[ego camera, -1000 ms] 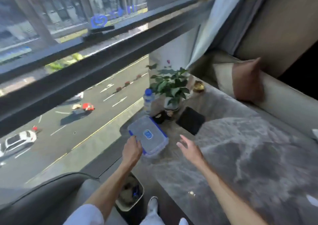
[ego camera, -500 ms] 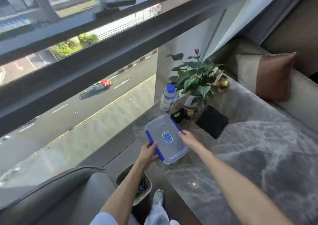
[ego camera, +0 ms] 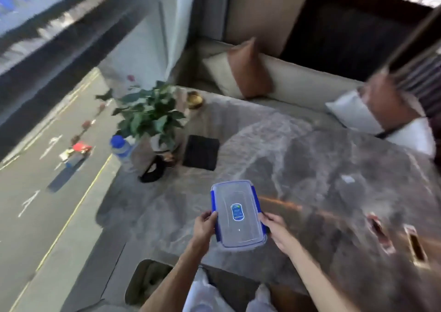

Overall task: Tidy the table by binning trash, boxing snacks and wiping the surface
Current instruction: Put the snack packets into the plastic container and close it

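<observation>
a clear lidded food box (ego camera: 237, 215) with blue side clips sits between both hands at the near edge of the grey marble table (ego camera: 322, 158); whether it touches the top i cannot tell. the left hand (ego camera: 204, 225) grips its left long side, fingers curled round the rim. the right hand (ego camera: 276, 231) grips the right long side the same way. far left on the table stand a potted plant (ego camera: 148, 114) and a blue-capped water bottle (ego camera: 121, 147), with a black square mat (ego camera: 201, 152) just right of them. two blurred wrappers (ego camera: 381, 233) lie at the right. a waste bin (ego camera: 148, 282) stands below the near edge.
</observation>
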A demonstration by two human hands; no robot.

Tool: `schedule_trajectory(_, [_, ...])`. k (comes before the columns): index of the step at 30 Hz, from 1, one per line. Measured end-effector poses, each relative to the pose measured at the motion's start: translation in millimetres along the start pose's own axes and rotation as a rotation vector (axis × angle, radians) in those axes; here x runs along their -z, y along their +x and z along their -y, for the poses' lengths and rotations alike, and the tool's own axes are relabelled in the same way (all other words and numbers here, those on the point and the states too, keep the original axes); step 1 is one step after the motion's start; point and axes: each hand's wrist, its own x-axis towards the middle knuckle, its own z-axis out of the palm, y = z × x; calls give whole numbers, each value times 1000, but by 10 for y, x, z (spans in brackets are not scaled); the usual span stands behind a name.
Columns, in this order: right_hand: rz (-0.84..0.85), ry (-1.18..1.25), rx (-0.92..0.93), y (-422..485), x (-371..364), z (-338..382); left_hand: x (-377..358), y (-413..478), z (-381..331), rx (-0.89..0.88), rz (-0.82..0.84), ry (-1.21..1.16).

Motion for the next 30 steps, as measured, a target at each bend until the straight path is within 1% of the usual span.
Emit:
schedule_trajectory(4, [-310,147,-34,-103,580,-327,-825,-21,195,-36,-11,215])
schedule_trajectory(6, [-427,175,-32,-118,785,-465,-1150,-75,316,-60,-3,328])
schedule_trajectory(8, [-485,184,-32,-117,961,-567,-1414,-146,402,-83,-25,382])
schedule_trajectory(11, [-528,171,-23,-90,1171,-657,-1762,-215,465,-145,-87,443])
schedule_trajectory(15, [-528,183,-31,29,1407,-744,-2142,-280,541,-171,-220,512])
schedule_trajectory(19, [-525,114,-20,180,1655,-753,-2450,-316,701,-155,-343,572])
schedule_trajectory(21, [-555,93,-35,232,1782,-749,-2539,-340,786,-131,-405,559])
schedule_trajectory(23, [-547,84,-32,289,1924,-755,-2587,-346,856,-118,-450,509])
schedule_trajectory(26, [-460,70,-13,402,2118,-722,-2642,-311,927,-117,-482,428])
schedule_trajectory(30, [-346,62,-95,548,2305,-716,-2665,-260,989,-106,-437,403])
